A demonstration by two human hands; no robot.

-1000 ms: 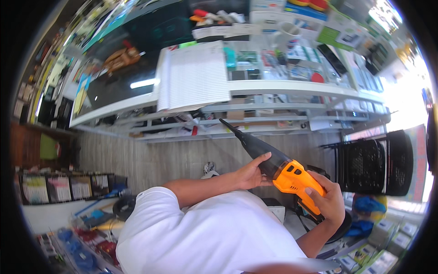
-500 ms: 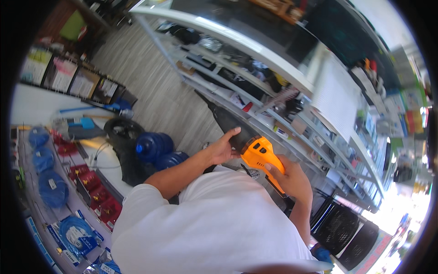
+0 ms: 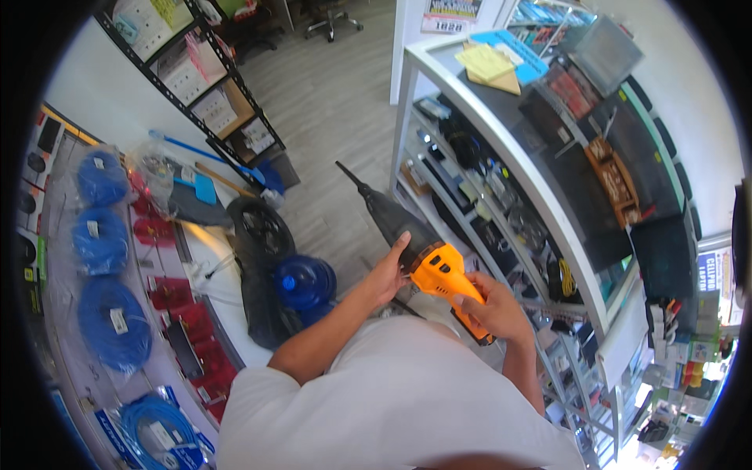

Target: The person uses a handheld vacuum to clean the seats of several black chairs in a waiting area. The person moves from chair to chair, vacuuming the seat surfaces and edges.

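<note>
A cordless handheld vacuum [image 3: 439,270], with an orange body and a dark tapering front, is held in front of my waist. Its thin black nozzle [image 3: 351,175] points up and left, away from me. My left hand [image 3: 389,272] grips the dark front part close to the orange body, thumb on top. Around the orange rear handle, my right hand [image 3: 501,312] is closed. A black block sits at the handle's lower end. Part of my left fingers is hidden under the vacuum.
To the right runs a glass display counter [image 3: 513,168] with packed shelves. Blue water jugs [image 3: 305,280] and a black wheel [image 3: 260,227] stand at the left, beside wrapped blue cable coils [image 3: 114,321]. A black shelf rack [image 3: 223,78] is beyond, next to grey floor [image 3: 337,102].
My view has turned to the right, so the counter, jugs and rack sit differently in it. Both hands keep their hold on the vacuum, which stays before me.
</note>
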